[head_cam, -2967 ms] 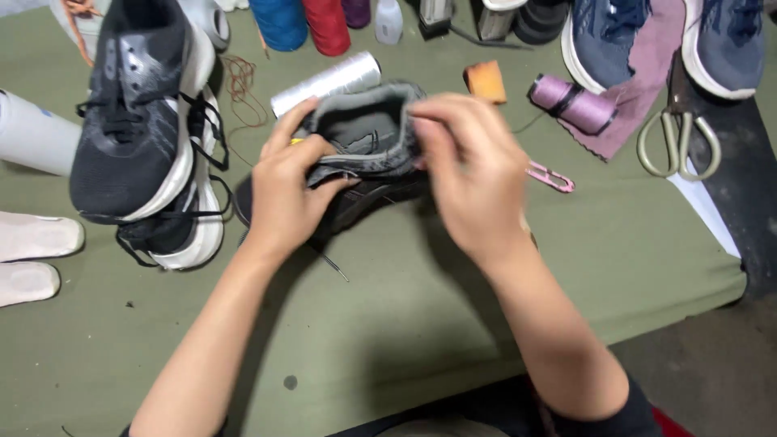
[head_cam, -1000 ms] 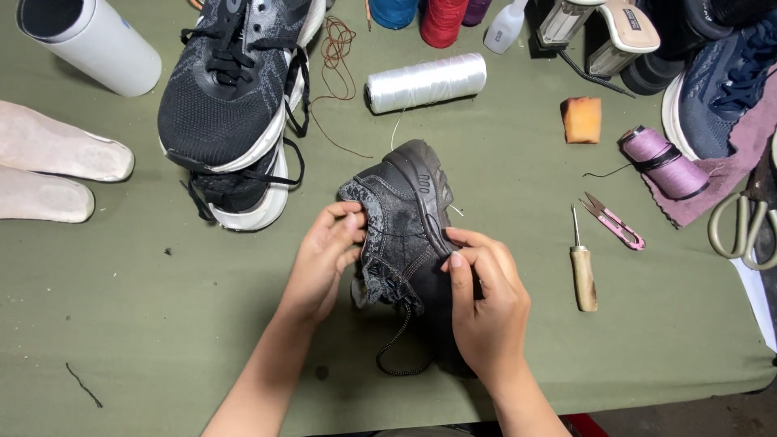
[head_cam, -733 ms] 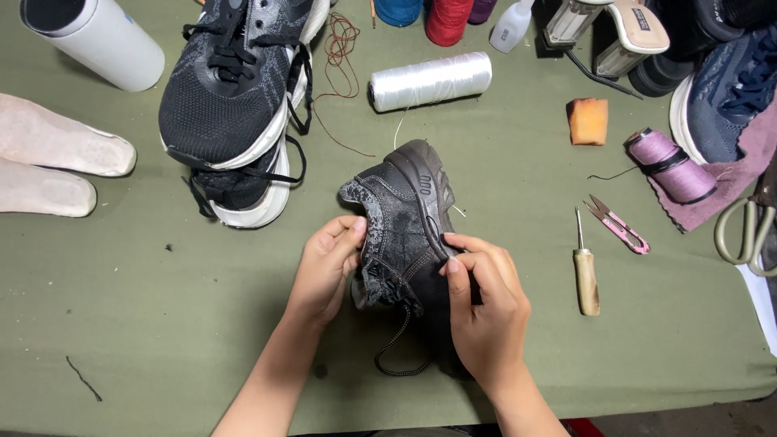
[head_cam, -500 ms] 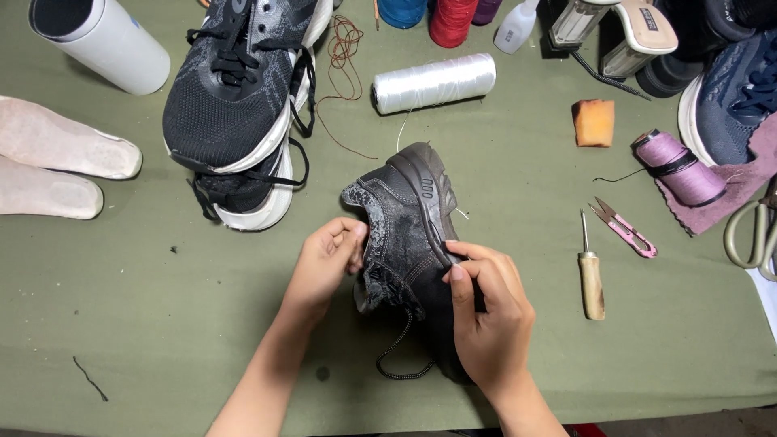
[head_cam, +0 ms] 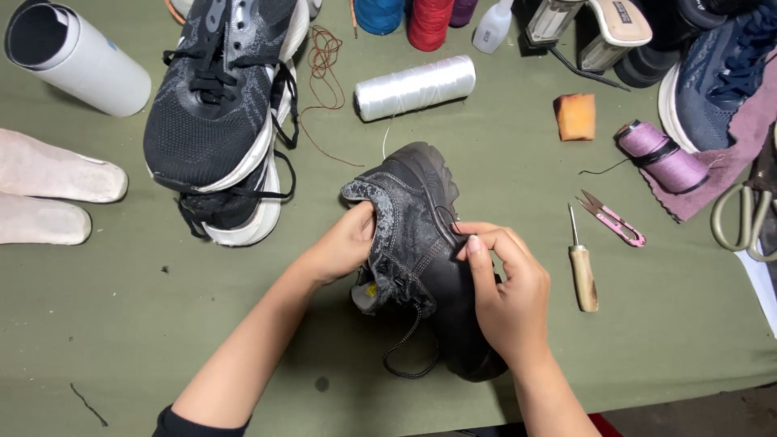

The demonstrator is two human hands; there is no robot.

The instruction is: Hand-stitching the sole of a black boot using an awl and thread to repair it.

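Note:
A worn black boot (head_cam: 421, 243) lies on its side on the green table cover (head_cam: 162, 340), heel toward the far side, a loose lace trailing near me. My left hand (head_cam: 344, 243) grips the padded collar at the boot's opening. My right hand (head_cam: 506, 287) presses on the boot's side, thumb and fingers pinched at the seam by the heel, as if on a thin needle or thread; what it pinches is too small to tell.
A pair of black-and-white sneakers (head_cam: 227, 113) lies at the upper left, two white insoles (head_cam: 48, 190) at the left edge, a white tube (head_cam: 73, 61) above them. A white thread spool (head_cam: 414, 86), orange block (head_cam: 575, 116), purple spool (head_cam: 660, 155), pink snips (head_cam: 613, 218), wooden-handled awl (head_cam: 581, 271), scissors (head_cam: 745, 214) surround.
Three seconds ago both hands held the boot up near the white spool. Since a second ago the boot rests on the table and the hands have barely shifted on it.

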